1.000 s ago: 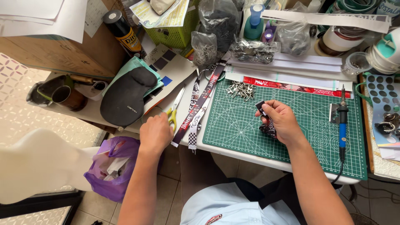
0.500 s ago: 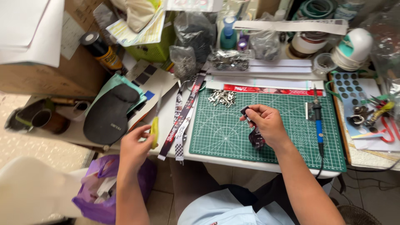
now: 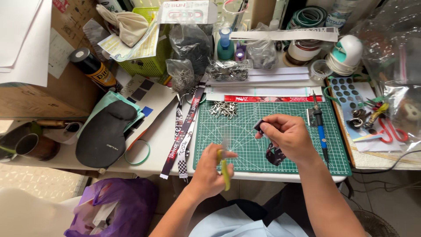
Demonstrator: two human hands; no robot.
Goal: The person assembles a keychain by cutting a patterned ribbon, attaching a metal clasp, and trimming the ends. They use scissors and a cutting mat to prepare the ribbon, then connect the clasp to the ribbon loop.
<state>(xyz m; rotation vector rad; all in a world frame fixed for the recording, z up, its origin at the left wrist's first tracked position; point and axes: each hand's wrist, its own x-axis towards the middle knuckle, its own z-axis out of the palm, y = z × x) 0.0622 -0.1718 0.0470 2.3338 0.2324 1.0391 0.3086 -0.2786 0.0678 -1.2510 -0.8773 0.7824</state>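
My left hand (image 3: pixel 209 172) grips scissors (image 3: pixel 224 163); right hand (image 3: pixel 287 137) pinches strap (image 3: pixel 259 126) above mat (image 3: pixel 245 145). I'd cut squarely.

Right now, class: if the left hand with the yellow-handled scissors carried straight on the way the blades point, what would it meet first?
The left hand aims the scissors up across the green mat. Probably the pile of metal clasps comes first, though the blades are blurred and depth is unclear.

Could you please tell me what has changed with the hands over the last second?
The left hand lifted the yellow-handled scissors from the table edge beside the lanyards and carried them rightward over the green cutting mat, toward the right hand. The right hand kept its hold on the dark strap.
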